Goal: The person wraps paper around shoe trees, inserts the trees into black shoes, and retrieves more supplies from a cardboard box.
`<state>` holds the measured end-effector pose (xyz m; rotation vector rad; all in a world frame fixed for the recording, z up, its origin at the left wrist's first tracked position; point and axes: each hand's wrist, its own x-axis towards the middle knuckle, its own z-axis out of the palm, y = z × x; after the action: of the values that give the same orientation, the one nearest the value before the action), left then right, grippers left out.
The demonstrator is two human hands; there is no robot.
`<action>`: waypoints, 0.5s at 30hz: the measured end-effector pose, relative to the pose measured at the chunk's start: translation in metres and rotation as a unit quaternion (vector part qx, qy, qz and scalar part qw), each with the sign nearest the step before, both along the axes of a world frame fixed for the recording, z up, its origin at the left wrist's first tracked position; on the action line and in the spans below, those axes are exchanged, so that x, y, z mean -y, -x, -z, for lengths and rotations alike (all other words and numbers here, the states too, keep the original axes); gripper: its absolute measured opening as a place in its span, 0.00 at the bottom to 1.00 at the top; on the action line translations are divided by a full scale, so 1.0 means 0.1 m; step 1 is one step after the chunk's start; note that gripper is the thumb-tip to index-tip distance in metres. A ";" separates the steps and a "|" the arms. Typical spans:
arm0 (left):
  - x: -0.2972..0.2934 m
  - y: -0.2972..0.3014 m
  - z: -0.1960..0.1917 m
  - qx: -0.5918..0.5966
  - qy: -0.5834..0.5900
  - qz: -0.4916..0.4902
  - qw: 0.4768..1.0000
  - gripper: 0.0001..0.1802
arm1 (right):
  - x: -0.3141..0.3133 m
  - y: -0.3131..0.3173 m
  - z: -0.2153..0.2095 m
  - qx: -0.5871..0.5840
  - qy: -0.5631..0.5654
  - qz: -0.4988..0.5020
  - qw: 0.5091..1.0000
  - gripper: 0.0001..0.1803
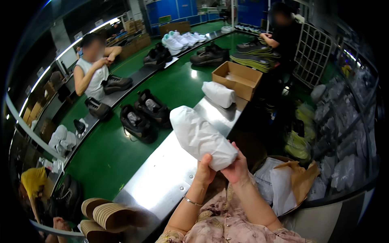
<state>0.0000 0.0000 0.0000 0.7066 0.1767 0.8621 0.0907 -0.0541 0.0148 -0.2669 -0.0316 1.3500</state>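
Bundle (201, 137) of white paper is in your two hands — left hand (206, 170) and right hand (237, 167) are both gripping its near end, and the far end points between ten and eleven o'clock. From it, the box (240, 80) is at one o'clock and two dark shoes (160, 113) at ten o'clock. Press the paper only gently, so it should not tear — and support the far end well.

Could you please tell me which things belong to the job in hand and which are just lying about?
In the job:
White paper-wrapped bundle, in left hand and right hand
Probably the similar white bundle on the silver metal ledge

Seemingly lying about:
Tan ribbed curved pieces
White shoes
Translucent plastic bags
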 end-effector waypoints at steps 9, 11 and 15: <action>0.00 0.24 0.15 -0.036 0.087 -0.171 0.981 0.34 | -0.15 0.11 0.25 0.425 0.177 0.139 0.877 0.19; -0.04 0.40 0.16 -0.028 0.088 -0.190 0.977 0.29 | -0.10 0.19 0.16 0.461 -0.003 0.093 0.883 0.32; 0.11 0.55 0.24 -0.057 0.089 -0.199 0.974 0.34 | -0.06 0.49 0.14 0.591 -0.006 0.030 0.806 0.43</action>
<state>-0.0555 -0.0106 -0.0240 0.5582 0.5056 1.1728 0.0422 -0.0477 0.0008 -1.0594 -1.0715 0.9292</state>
